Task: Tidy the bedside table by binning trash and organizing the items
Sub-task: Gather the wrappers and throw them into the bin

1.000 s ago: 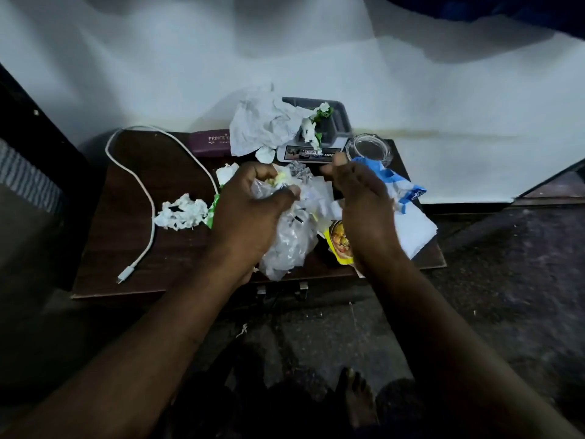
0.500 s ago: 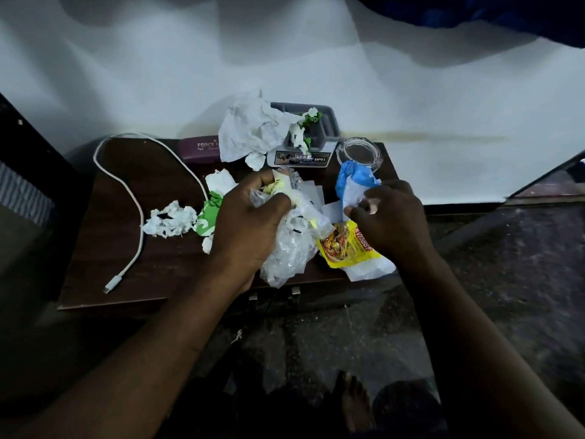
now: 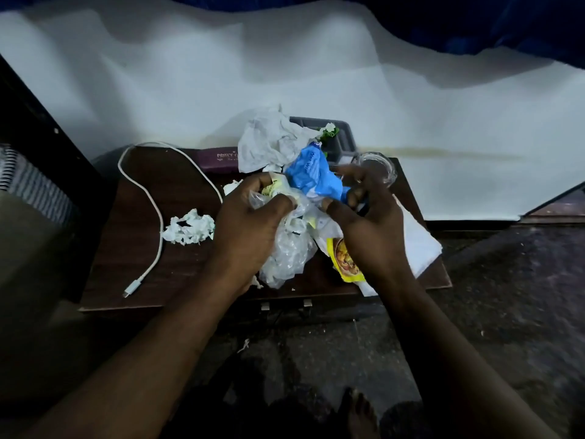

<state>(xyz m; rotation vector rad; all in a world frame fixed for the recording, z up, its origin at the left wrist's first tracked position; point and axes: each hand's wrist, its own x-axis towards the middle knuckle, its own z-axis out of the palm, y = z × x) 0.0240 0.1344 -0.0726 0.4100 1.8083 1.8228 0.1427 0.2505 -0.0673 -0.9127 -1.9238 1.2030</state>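
Observation:
My left hand (image 3: pixel 250 223) grips the top of a clear plastic bag (image 3: pixel 286 255) stuffed with wrappers, held over the middle of the dark wooden bedside table (image 3: pixel 133 236). Beside it, my right hand (image 3: pixel 367 217) holds a crumpled blue wrapper (image 3: pixel 313 175) at the bag's mouth. A yellow snack packet (image 3: pixel 343 258) lies on a white tissue (image 3: pixel 418 242) under my right wrist. Shredded white tissue (image 3: pixel 190 228) sits to the left of the bag.
A white charging cable (image 3: pixel 152 198) loops across the table's left part. At the back stand a maroon box (image 3: pixel 218 160), crumpled white paper (image 3: pixel 269 141), a grey tray (image 3: pixel 342 137) and a clear glass dish (image 3: pixel 378 166). A white sheet lies behind; dark floor and my foot (image 3: pixel 357 413) below.
My right hand has picked the blue wrapper up off the table's right side and carried it left to the bag's mouth. The left hand has kept hold of the bag.

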